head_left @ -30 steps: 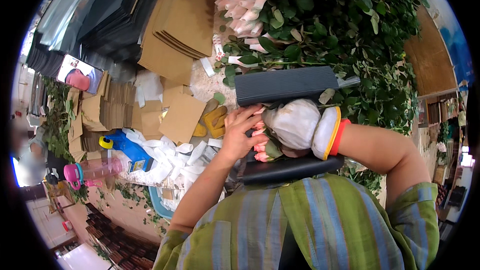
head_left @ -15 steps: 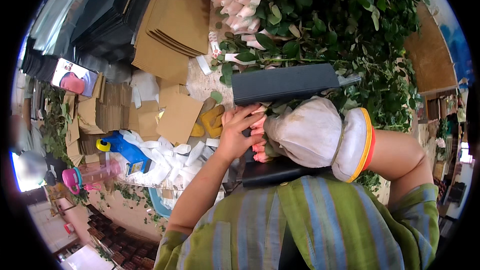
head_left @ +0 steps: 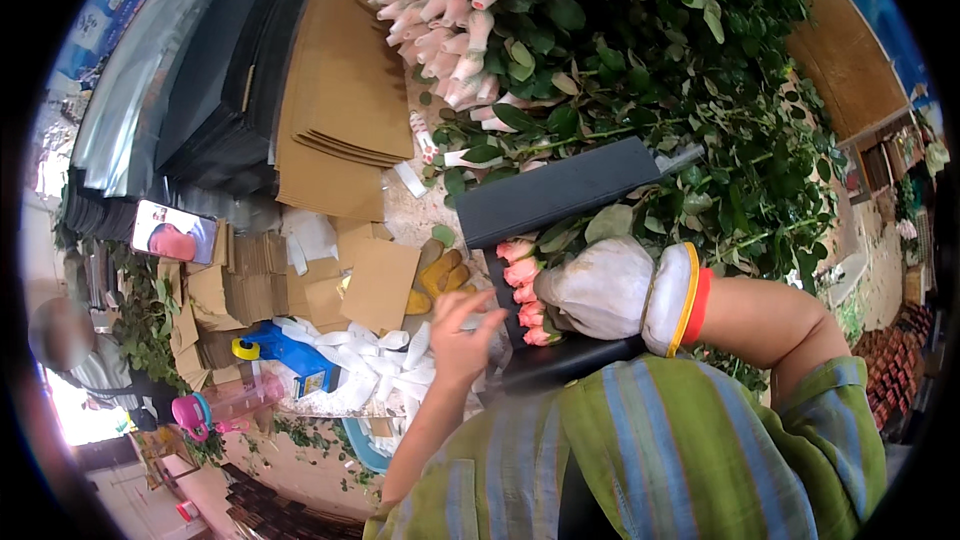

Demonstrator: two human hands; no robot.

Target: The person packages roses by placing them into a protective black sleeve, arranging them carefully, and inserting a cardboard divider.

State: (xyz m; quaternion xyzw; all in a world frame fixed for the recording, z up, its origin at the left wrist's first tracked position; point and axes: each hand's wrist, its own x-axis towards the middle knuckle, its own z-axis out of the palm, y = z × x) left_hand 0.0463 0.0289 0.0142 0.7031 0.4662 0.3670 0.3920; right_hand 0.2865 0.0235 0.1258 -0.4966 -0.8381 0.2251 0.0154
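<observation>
A row of pink roses (head_left: 525, 292), heads facing left, lies against a black corrugated sheet (head_left: 503, 285) in front of my body. My right hand (head_left: 600, 288), in a soiled white glove with a yellow and red cuff, closes over the roses just behind their heads; its fingertips are mostly hidden. Bare and empty, my left hand (head_left: 465, 335) hovers left of the rose heads, apart from them, with curved, parted fingers. Beyond the flowers lies a long dark box-like piece (head_left: 560, 190), slightly tilted.
Leafy stems (head_left: 640, 70) and roses in pale net sleeves (head_left: 450, 20) fill the far side. Leftward are cardboard sheets (head_left: 345, 90), yellow gloves (head_left: 437, 275), white net sleeves (head_left: 375, 355), a blue tape dispenser (head_left: 295, 355), a phone (head_left: 175, 232) and a pink bottle (head_left: 230, 402).
My left hand has come off the rose heads and drawn back to the left, uncovering them. My gloved right hand stays on the roses. The whole view has shifted and turned somewhat.
</observation>
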